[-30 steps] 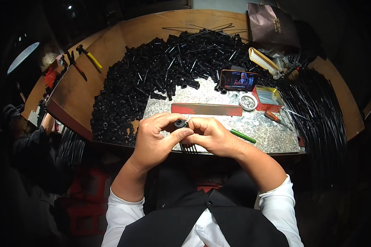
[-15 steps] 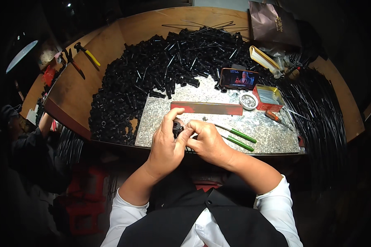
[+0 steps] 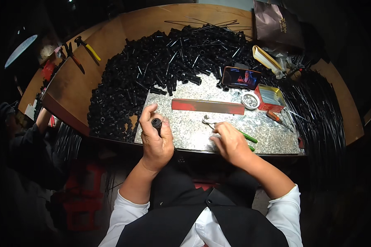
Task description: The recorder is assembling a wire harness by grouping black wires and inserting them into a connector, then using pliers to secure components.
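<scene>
Two bare hands are working apart. The left hand [image 3: 157, 145] is pinching a black cylindrical part [image 3: 156, 122] between thumb and curled fingers, above the left side of the speckled surface [image 3: 185, 132]. The right hand [image 3: 232, 143] is bending its fingers over the green-handled pliers [image 3: 249, 138], which are lying with their handles pointing right; whether it is gripping them, I cannot tell. Beyond both, a red and dark bar [image 3: 208, 107] is lying crosswise, and a heap of black parts [image 3: 160, 61] is covering the back and left. A phone [image 3: 240, 78] is standing near a white dish [image 3: 243, 99] that is touching or nearly touching a red tin [image 3: 270, 108].
</scene>
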Demonstrator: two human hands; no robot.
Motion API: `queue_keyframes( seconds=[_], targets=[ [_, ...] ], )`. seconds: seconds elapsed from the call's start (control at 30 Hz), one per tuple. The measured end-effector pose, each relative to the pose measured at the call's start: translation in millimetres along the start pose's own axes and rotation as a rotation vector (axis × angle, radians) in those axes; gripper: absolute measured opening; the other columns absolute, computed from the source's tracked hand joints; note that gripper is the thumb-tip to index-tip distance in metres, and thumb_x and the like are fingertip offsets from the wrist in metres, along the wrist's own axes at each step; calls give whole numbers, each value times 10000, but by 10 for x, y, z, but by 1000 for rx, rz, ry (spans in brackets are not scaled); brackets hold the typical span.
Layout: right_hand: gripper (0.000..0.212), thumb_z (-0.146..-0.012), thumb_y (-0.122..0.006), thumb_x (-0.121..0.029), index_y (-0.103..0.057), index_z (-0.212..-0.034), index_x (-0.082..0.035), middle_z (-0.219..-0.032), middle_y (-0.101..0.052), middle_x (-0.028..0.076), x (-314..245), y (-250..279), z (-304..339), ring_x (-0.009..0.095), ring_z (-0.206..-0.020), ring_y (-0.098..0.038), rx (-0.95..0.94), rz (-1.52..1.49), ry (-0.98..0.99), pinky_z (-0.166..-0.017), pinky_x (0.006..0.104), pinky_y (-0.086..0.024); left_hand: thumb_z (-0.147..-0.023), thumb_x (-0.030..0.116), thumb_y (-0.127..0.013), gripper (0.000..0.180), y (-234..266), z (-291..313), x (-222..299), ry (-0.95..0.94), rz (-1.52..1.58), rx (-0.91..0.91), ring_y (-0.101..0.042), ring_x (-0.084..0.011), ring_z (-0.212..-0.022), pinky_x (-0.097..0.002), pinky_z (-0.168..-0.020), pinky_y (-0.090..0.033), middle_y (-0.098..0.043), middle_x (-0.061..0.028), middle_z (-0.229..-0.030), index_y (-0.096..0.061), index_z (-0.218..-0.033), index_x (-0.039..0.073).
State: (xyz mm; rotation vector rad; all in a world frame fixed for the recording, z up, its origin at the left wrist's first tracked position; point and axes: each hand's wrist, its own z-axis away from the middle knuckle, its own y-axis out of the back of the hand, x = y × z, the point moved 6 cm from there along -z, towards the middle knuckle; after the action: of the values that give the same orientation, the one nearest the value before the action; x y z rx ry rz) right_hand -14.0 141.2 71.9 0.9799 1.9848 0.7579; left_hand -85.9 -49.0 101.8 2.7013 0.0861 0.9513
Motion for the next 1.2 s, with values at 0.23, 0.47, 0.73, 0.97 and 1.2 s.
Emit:
queue_keyframes(
  seconds=[0.23, 0.47, 0.73, 0.97, 1.2],
  targets=[
    [301, -793, -679, -212, -524, -898, 24, -930, -534, 179, 486, 64, 408, 342, -868, -557, -181, 458, -196, -740, 400, -479, -947, 69, -495, 223, -87, 51, -221, 351, 609, 144, -450, -68, -602, -231, -563, -432, -519, -62, -905, -425, -1147, -5],
    [268, -824, -645, -217, -516, -873, 13, -884, -523, 165, 509, 22, 386, 332, -823, -545, -207, 478, -113, -702, 399, -473, -962, 145, -500, 137, -226, 86, -95, 433, 618, -121, -526, -90, -725, -247, -695, -456, -580, -86, -955, -492, -912, 17],
    [120, -909, -537, -97, -505, -854, 5, -804, -588, 117, 392, 343, 381, 179, -647, -571, 151, -161, -295, -599, 296, -454, -963, 119, -485, 139, -228, 219, -96, 359, 643, -162, -595, -156, -784, -307, -779, -482, -588, -94, -779, -399, -880, 47],
    [279, -764, -718, -54, -451, -688, -28, -617, -501, 59, 111, 420, 268, 145, -572, -509, -152, -167, -327, -545, 271, -411, -939, 54, -511, 149, -388, 373, -176, 481, 591, -307, -443, -59, -540, -211, -531, -405, -449, 4, -639, -375, -881, 72],
    [249, -710, -706, -89, -508, -850, -32, -1021, -526, 175, -212, 709, 106, 327, -942, -538, 109, 496, 90, -845, 463, -423, -725, 169, -809, 631, -405, 402, -165, 427, 583, -356, -310, -7, -523, -159, -502, -289, -343, 75, -586, -308, -1096, 74]
  ],
)
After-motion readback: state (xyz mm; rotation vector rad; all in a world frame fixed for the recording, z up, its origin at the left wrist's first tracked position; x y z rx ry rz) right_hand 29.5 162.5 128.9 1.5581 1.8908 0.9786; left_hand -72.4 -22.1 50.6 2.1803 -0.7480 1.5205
